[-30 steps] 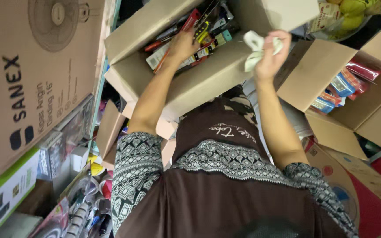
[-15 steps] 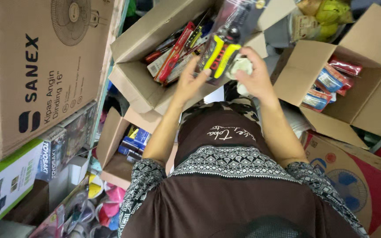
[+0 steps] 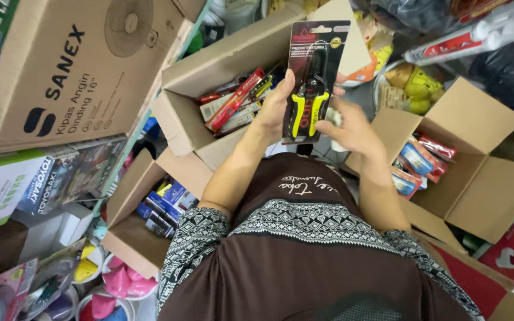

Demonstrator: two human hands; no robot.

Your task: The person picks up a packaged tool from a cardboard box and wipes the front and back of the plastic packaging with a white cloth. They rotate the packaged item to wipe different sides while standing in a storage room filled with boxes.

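My left hand [image 3: 276, 106] grips the left edge of a carded pack of yellow-handled pliers [image 3: 312, 83] and holds it upright in front of me. My right hand [image 3: 352, 126] touches the pack's lower right corner and also has a crumpled white cloth [image 3: 335, 119] tucked in its palm. Just beyond the pack sits an open cardboard box [image 3: 209, 74] holding several more packaged tools in red and yellow.
A large fan carton [image 3: 60, 71] stands at the left over other boxed goods. An open box with blue packs [image 3: 144, 214] lies lower left. At the right, another open box [image 3: 477, 166] holds red and blue packets. A bag of yellow items [image 3: 411, 89] lies beyond.
My left hand has taken the pliers pack out of the box and raised it upright. My right hand, still holding the cloth, has come in to the pack's lower edge.
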